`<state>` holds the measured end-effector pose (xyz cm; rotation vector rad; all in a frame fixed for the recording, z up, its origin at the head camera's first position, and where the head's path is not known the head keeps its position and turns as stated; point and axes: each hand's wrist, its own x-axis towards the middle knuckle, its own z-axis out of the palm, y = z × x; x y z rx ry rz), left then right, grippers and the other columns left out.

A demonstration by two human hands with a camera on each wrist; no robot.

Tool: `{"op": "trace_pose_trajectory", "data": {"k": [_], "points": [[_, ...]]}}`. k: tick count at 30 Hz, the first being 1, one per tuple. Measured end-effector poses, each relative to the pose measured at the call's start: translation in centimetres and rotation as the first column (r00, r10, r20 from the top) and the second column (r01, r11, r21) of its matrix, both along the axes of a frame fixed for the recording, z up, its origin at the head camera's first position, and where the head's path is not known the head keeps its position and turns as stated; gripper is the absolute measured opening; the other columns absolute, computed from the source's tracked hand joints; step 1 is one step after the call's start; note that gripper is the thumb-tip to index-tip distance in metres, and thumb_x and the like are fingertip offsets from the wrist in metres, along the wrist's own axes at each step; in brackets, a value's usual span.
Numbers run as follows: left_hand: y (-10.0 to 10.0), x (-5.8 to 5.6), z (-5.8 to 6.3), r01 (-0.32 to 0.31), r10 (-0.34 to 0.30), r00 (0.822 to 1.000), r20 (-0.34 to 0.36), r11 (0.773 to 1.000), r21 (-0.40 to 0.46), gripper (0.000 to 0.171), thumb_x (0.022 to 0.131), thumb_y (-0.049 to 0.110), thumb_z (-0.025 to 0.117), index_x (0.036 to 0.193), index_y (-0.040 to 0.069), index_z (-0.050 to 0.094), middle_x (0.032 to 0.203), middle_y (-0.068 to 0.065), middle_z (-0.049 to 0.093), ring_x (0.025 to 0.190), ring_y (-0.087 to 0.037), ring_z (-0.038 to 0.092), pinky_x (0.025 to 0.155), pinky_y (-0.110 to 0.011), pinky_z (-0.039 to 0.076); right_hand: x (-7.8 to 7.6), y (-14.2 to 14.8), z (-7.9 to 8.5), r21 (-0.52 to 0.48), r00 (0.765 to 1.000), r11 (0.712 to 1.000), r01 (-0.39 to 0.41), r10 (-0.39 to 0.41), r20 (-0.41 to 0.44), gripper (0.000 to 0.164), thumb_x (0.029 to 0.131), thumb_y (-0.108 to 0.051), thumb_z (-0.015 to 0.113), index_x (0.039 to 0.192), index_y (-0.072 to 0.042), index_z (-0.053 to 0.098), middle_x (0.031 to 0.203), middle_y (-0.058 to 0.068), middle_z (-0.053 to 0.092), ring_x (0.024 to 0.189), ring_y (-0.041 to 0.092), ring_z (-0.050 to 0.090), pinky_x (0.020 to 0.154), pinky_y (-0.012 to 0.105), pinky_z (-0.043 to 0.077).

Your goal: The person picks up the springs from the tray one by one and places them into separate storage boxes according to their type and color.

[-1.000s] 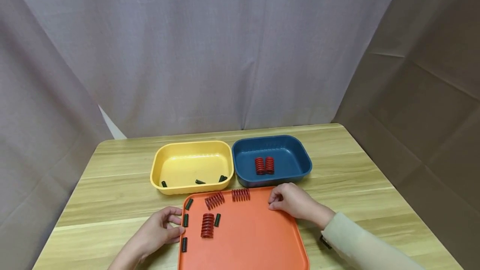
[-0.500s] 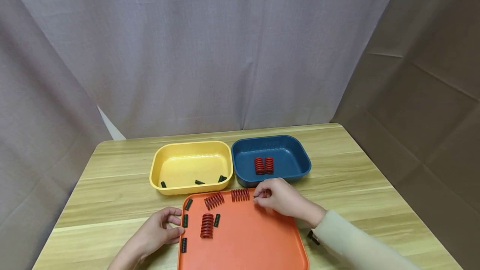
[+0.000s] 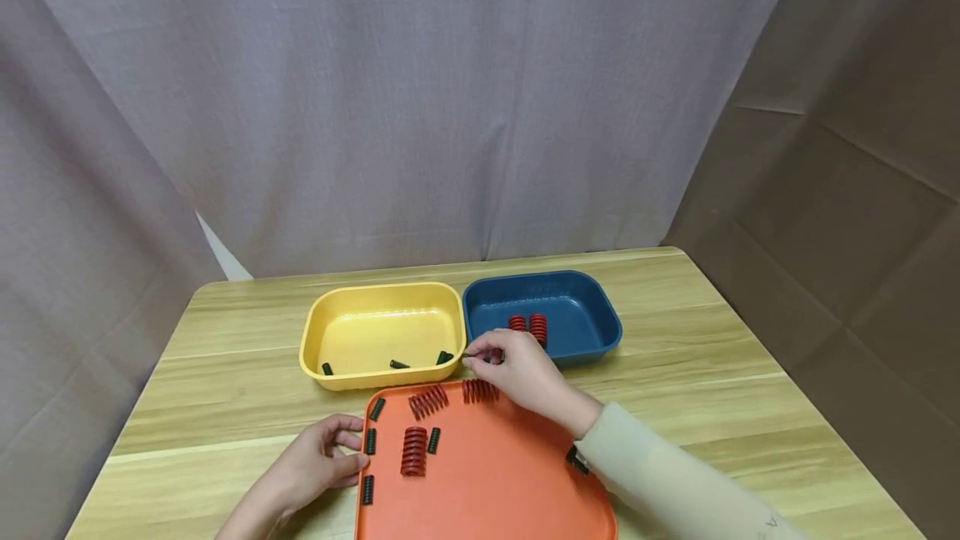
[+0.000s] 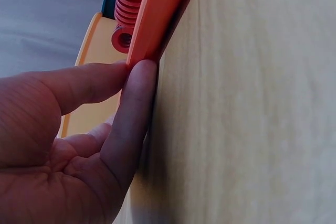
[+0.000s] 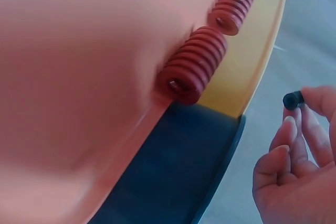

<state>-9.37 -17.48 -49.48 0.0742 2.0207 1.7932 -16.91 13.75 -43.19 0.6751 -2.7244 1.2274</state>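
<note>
From here I see the right hand pinching a dark coil spring near the yellow bin; the left hand grips the orange tray by its rim.

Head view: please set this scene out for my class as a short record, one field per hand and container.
Orange tray: three red springs, four dark springs
Yellow bin: dark springs, exact count unclear
Blue bin: two red springs, partly hidden
Left hand: grips the orange tray by its left edge
Right hand: pinches a small dark spring near where the bins meet
</note>
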Motion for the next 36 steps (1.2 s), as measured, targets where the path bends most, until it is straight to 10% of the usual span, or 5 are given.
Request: {"op": "trace_pose_trajectory", "data": {"k": [36], "points": [[0.9, 0.4, 0.6, -0.018, 0.014, 0.998, -0.061, 0.998, -0.058, 0.046, 0.082, -0.004, 0.072, 0.120, -0.012, 0.046, 0.094, -0.014, 0.052, 0.078, -0.022, 0.059, 0.068, -0.035, 0.060, -4.0, -8.2, -0.7, 0.069, 0.996, 0.994, 0.084, -0.085, 0.026, 0.017, 0.093, -0.026, 0.066, 0.105, -0.014, 0.070, 0.087, -0.010, 0.062, 0.071, 0.007, 0.055, 0.059, 0.022, 0.049]]}}
